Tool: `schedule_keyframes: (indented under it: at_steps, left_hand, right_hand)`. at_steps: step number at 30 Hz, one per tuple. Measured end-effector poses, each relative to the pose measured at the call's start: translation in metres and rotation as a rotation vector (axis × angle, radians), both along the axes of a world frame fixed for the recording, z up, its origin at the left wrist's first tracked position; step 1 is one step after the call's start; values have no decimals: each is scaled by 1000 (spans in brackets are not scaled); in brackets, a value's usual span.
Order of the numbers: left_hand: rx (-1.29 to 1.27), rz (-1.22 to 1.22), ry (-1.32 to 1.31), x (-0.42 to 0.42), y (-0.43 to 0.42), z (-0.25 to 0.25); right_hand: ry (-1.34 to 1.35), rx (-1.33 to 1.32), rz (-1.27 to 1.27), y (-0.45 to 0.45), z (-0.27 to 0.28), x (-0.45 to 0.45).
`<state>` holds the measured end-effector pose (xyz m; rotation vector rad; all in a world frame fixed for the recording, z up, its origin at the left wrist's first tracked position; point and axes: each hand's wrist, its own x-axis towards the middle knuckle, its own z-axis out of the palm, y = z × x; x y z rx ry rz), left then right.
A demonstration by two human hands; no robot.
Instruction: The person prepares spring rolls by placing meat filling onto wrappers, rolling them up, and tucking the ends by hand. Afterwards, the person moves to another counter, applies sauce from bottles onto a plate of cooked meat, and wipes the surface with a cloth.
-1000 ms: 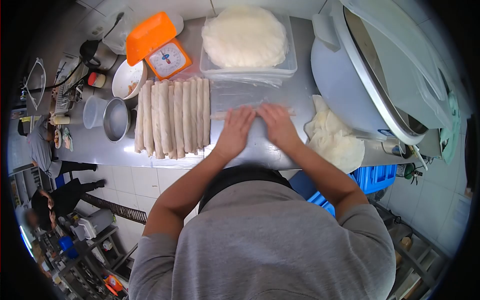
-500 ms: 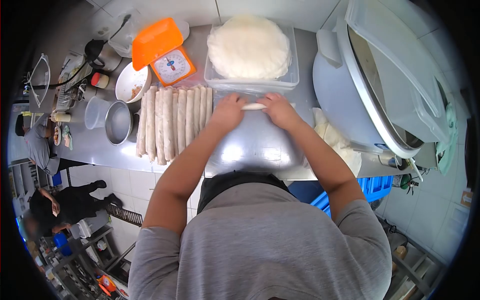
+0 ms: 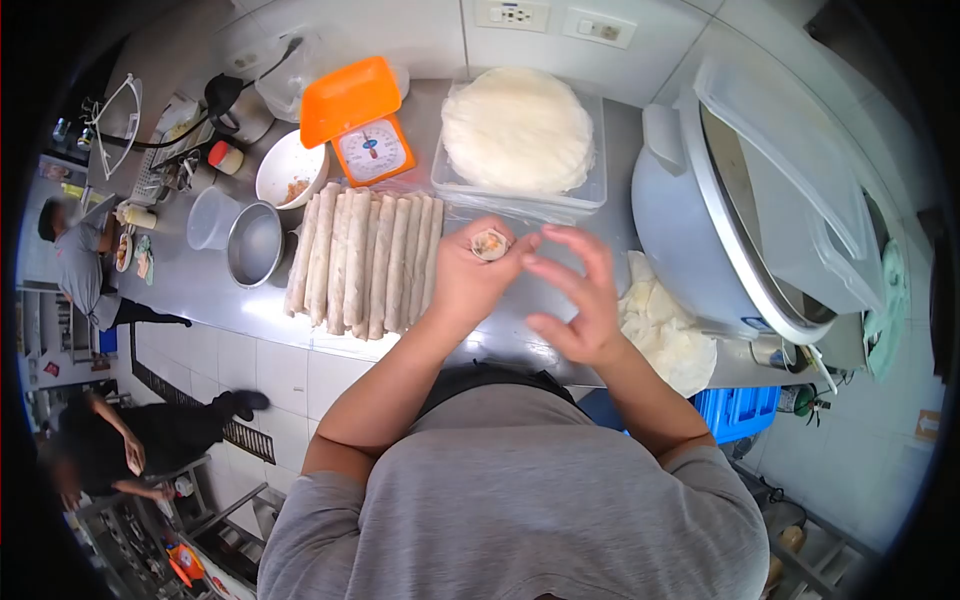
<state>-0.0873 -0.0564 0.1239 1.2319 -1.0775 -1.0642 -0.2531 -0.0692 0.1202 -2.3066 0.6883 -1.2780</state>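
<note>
My left hand (image 3: 466, 282) is wrapped round a spring roll (image 3: 490, 245), held on end so that its open end and the orange-flecked filling face up. Beside it, my right hand (image 3: 582, 305) is spread, its fingertips close to the roll's end; whether they touch my left hand I cannot tell. Left of my hands lies a pile of long, pale finished rolls (image 3: 365, 265). A stack of thin round wrappers (image 3: 517, 130) rests in a clear plastic tray (image 3: 598, 185) behind my hands. More loose wrappers (image 3: 665, 335) lie crumpled by my right forearm.
An orange dial scale (image 3: 372, 150) stands at the back, near a white bowl (image 3: 270, 180) with filling remains and a metal bowl (image 3: 255, 245). At right is a large lidded tub (image 3: 665, 215). Two other people are at left, one by the counter (image 3: 85, 260), one lower (image 3: 140, 440).
Both hands were on a roll lying flat on the counter. Now my left hand has it raised on end, and my right hand has come off it with fingers spread. The camera view has shifted.
</note>
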Motion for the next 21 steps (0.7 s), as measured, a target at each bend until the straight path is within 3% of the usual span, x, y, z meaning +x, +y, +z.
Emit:
schedule_keyframes:
  at_steps: [3, 6, 9, 12, 15, 18, 21]
  left_hand:
    - [-82, -25, -179, -7, 8, -3]
    - [-106, -38, -164, -7, 15, -13]
    - [-49, -99, -154, -7, 26, -10]
    - [35, -204, 31, -10, 33, -7]
    - [121, -418, -134, 6, 39, 6]
    - [209, -555, -217, 14, 41, 14]
    - [196, -541, -67, 14, 44, 5]
  right_hand:
    - [68, -95, -52, 5, -1, 7]
    - [124, -155, -111, 9, 7, 9]
    - [209, -119, -6, 5, 10, 11]
    - [-86, 92, 184, -4, 5, 8]
    - [-343, 477, 358, -1, 11, 17]
    - [-339, 458, 443, -4, 0, 21]
    - [-247, 267, 454, -5, 5, 19]
